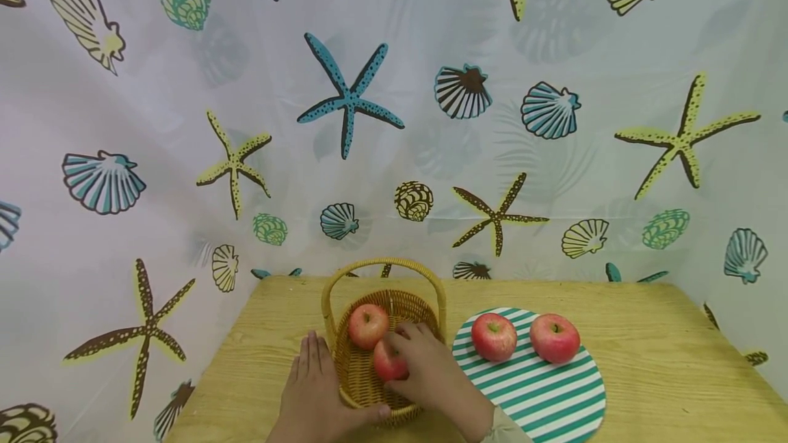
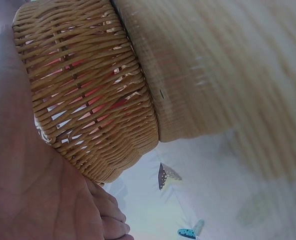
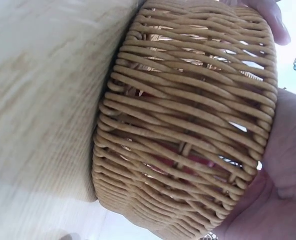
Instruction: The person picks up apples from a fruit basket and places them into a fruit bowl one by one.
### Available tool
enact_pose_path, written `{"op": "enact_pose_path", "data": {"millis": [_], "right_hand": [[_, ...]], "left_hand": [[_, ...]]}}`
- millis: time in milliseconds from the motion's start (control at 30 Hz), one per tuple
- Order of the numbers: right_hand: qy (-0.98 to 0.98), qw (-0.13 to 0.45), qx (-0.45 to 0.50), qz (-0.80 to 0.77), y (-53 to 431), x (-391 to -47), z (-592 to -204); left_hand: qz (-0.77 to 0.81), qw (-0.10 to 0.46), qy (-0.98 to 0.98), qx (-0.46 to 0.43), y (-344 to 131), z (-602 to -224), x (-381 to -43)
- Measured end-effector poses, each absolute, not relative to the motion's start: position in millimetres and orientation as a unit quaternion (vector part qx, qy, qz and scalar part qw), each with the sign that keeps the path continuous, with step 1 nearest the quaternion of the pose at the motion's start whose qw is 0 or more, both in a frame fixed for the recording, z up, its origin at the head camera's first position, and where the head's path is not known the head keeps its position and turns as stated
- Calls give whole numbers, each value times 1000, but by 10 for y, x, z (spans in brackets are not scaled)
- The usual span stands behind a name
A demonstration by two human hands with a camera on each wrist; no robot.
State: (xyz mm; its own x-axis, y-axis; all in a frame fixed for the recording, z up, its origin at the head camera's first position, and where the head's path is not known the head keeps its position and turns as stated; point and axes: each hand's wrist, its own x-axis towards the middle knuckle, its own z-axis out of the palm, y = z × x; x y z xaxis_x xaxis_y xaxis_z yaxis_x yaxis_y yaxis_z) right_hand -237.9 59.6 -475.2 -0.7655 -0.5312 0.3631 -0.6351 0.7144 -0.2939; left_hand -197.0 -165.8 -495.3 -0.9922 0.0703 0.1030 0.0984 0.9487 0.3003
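A wicker basket (image 1: pixel 363 387) with a tall arched handle stands on the wooden table. Inside it, one red apple (image 1: pixel 368 326) lies toward the back left. My right hand (image 1: pixel 427 369) reaches over the basket's right rim and grips a second apple (image 1: pixel 386 363) from above, fingers and thumb curved round it. Along the left rim rests my left hand (image 1: pixel 315 395), its fingers straight and its thumb stretched across the front rim. In the left wrist view the palm lies against the woven wall (image 2: pixel 87 90). Red shows through the weave (image 3: pixel 188 120) in the right wrist view.
To the right of the basket lies a round mat (image 1: pixel 542 398) with green and white stripes. Two more red apples, a left one (image 1: pixel 494 338) and a right one (image 1: pixel 555 338), sit on its far half. A shell-and-starfish curtain (image 1: pixel 394 156) hangs behind the table (image 1: pixel 665 361).
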Motion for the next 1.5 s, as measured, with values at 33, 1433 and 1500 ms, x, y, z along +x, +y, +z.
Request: {"op": "enact_pose_path", "data": {"millis": [33,1433,1500], "right_hand": [[-916,128,318,207,599,-2379,-4751],[-883,188,351,250,840,-2062,-4397],[-885,179,351,246,870,-2038,-4369]], "left_hand": [[-154,46,-986,-43,-1659,-4953,-1971],[-149,44,-987,-45,-1655,-4915,-1956],[-149,42,-987,-43,-1653,-4913,-1961]]}}
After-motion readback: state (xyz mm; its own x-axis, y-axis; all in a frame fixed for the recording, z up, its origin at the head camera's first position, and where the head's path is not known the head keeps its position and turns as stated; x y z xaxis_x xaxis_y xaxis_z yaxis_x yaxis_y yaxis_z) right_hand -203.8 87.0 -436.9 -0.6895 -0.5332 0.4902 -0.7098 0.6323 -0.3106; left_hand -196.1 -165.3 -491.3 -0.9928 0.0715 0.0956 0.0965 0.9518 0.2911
